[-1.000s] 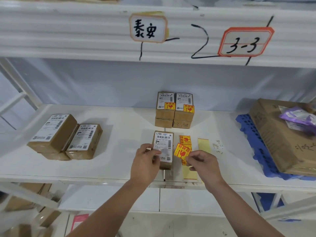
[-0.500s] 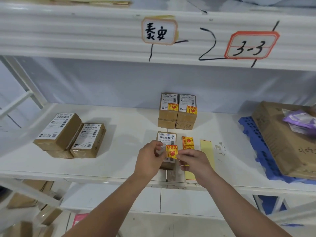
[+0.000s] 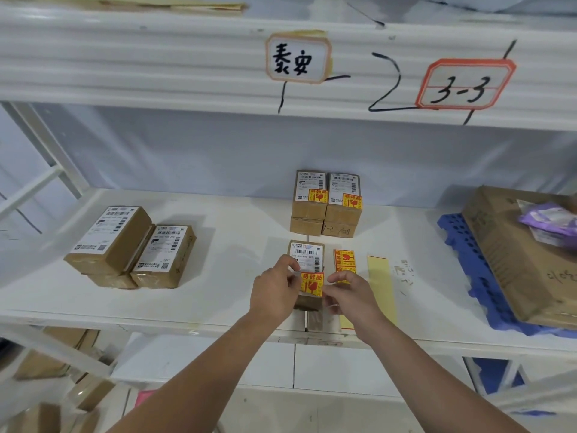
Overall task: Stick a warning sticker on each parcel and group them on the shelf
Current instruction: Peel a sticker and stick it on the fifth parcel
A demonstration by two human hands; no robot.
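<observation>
A small brown parcel with a white shipping label lies near the front of the white shelf. A yellow-and-red warning sticker lies on its near end. My left hand grips the parcel's left side. My right hand touches the sticker's right edge with its fingertips. A strip of warning stickers lies just right of the parcel. Behind it stand stacked parcels that bear warning stickers. At the left lie parcels without stickers.
A yellow backing strip lies right of the stickers. A large cardboard box rests on a blue plastic pallet at the right. More boxes sit below the shelf at the left. The upper shelf edge carries handwritten labels.
My right hand has carried the warning sticker leftward from beside the parcel onto the parcel's near end. My left hand has stayed on the parcel.
</observation>
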